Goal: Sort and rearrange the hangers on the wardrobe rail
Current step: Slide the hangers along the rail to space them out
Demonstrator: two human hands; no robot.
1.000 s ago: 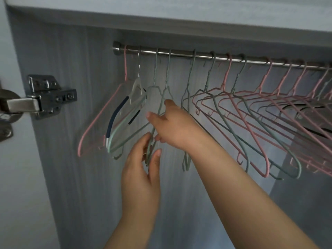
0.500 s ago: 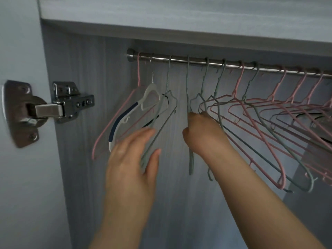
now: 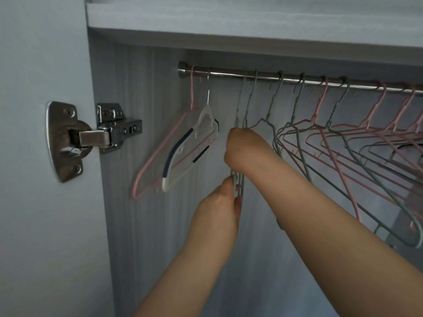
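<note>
Head view: the right hand (image 3: 246,152) is curled round a bunch of grey-green hangers (image 3: 240,179) just under their necks, hooks at the rail (image 3: 229,74). The left hand (image 3: 219,211) pinches the bunch's lower ends; it appears to be two hangers. A pink hanger (image 3: 191,94) and a clear hanger (image 3: 175,152) hang to its left

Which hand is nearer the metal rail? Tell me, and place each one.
Right. The right hand grips two grey-green hangers below the rail, by their shoulders. The left hand sits lower, pinching those hangers' bottom ends.
</note>
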